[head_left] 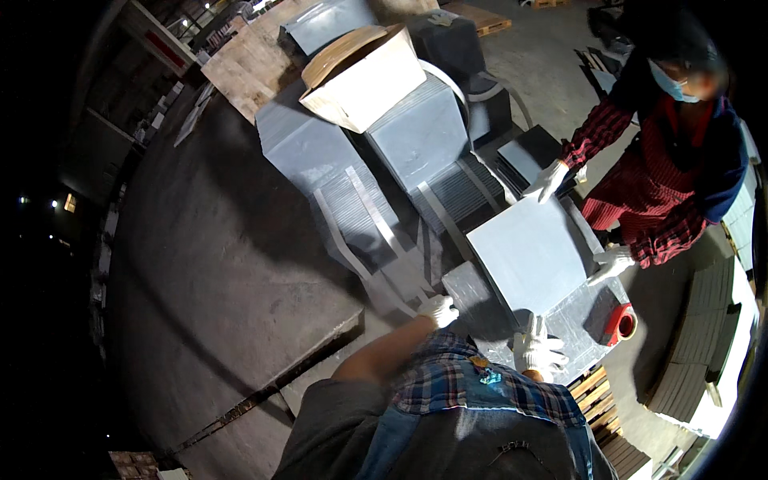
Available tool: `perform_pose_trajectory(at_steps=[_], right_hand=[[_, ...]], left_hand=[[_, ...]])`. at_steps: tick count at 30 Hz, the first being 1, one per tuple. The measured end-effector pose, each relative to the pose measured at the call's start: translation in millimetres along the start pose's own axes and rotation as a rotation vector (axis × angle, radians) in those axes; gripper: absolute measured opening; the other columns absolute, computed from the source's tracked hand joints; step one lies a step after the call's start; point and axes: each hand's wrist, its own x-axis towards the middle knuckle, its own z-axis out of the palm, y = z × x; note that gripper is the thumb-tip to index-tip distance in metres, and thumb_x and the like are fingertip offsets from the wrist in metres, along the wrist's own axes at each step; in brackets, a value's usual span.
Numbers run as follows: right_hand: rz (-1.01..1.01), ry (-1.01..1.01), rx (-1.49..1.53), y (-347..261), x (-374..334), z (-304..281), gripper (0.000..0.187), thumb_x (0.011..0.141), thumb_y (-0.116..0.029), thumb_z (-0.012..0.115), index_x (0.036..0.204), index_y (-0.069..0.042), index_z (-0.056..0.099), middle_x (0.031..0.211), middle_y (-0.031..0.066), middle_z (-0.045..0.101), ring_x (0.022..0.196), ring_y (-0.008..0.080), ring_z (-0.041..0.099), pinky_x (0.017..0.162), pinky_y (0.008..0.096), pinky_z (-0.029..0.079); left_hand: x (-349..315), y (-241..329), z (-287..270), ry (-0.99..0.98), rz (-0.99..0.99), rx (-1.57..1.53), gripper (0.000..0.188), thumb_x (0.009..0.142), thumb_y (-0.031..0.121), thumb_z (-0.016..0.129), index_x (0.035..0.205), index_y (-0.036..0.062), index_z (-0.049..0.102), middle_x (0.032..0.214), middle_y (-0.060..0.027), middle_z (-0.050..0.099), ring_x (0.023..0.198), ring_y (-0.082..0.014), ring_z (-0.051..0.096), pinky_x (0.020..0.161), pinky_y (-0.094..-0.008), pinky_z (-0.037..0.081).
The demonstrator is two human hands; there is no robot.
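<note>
1. Grey slab [528, 254] lies tilted on top of a grey stack [580, 324], held between two people.
2. Left hand [438, 310], gloved, closes its grip on the slab's near left corner; right hand [538, 350] lies spread and open at the near edge.
3. Co-worker's gloved hands [549, 181] hold the far edge and right side.
4. Strapped bundles [360, 200] and red tape roll [622, 322] sit alongside; the slab looks only partly settled.

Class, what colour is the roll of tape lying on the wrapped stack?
The roll of tape is red; the head view shows it.
</note>
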Motion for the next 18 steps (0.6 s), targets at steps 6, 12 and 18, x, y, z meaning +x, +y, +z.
perform_pose_trajectory(at_steps=[6,12,18], right_hand=[[-0.212,0.121,0.05,24.2,44.4,54.6,0.073,0.096,-0.04,0.055,0.157,-0.011,0.03,0.164,0.0113,0.029,0.15,0.0304,0.027,0.123,0.0489,0.021],[0.036,0.145,-0.087,21.3,36.1,56.6,0.072,0.096,-0.047,0.052,0.159,-0.022,0.025,0.164,0.011,0.026,0.152,0.0367,0.02,0.112,0.0754,0.015],[0.012,0.199,-0.04,44.3,61.0,98.8,0.079,0.091,-0.048,0.058,0.156,-0.013,0.03,0.158,0.0173,0.031,0.148,0.0481,0.017,0.108,0.0805,0.015]], left_hand=[[27.8,-61.1,1.2,-0.069,-0.003,0.033,0.045,0.086,0.041,0.059,0.105,0.0016,0.068,0.109,-0.0272,0.069,0.103,-0.0446,0.066,0.091,-0.0525,0.051],[52.2,-84.1,-40.6,-0.141,-0.017,-0.288,0.035,0.091,0.034,0.057,0.101,0.0014,0.067,0.094,-0.0184,0.072,0.074,-0.0318,0.072,0.074,-0.0442,0.057],[89.2,-107.9,-146.1,0.27,0.173,-0.069,0.033,0.086,0.036,0.066,0.1,0.0065,0.069,0.092,-0.0172,0.07,0.091,-0.0347,0.068,0.081,-0.0462,0.054]])
